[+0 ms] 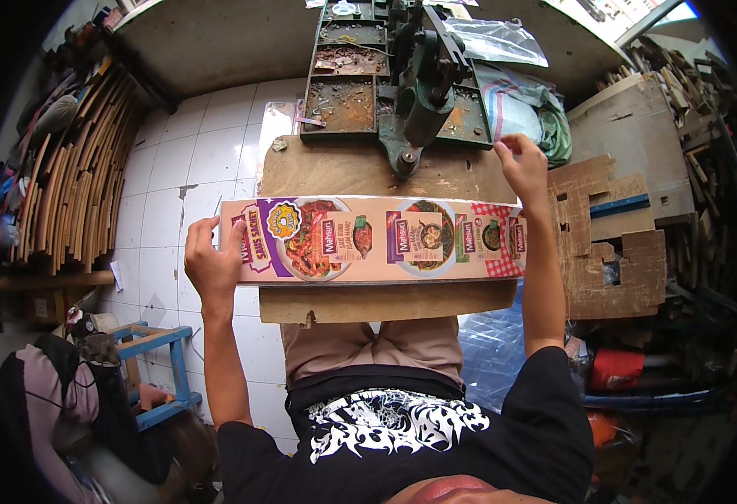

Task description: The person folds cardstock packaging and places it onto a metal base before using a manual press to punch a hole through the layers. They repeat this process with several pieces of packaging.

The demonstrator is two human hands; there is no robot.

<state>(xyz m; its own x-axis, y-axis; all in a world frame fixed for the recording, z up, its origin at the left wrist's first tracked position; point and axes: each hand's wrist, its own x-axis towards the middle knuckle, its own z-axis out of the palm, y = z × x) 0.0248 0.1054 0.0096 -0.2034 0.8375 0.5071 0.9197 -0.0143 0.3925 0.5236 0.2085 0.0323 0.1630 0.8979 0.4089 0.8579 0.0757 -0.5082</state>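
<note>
A long printed cardboard strip (385,239) with food pictures lies flat across a wooden board (343,172) in front of me. My left hand (211,260) grips the strip's left end, thumb on top. My right hand (524,168) is raised at the strip's far right corner, fingers pinched together near a green bundle; whether it pinches something small I cannot tell. A green rusty press machine (419,92) stands just beyond the board, its lower shaft reaching toward the strip's middle.
Rusty compartments (343,101) on the machine hold small metal bits. Cardboard cutouts (612,244) lie to the right, curved wooden strips (74,202) lean at the left. A clear plastic bag (494,38) lies behind. Another person (49,403) sits lower left by a blue stool (162,370).
</note>
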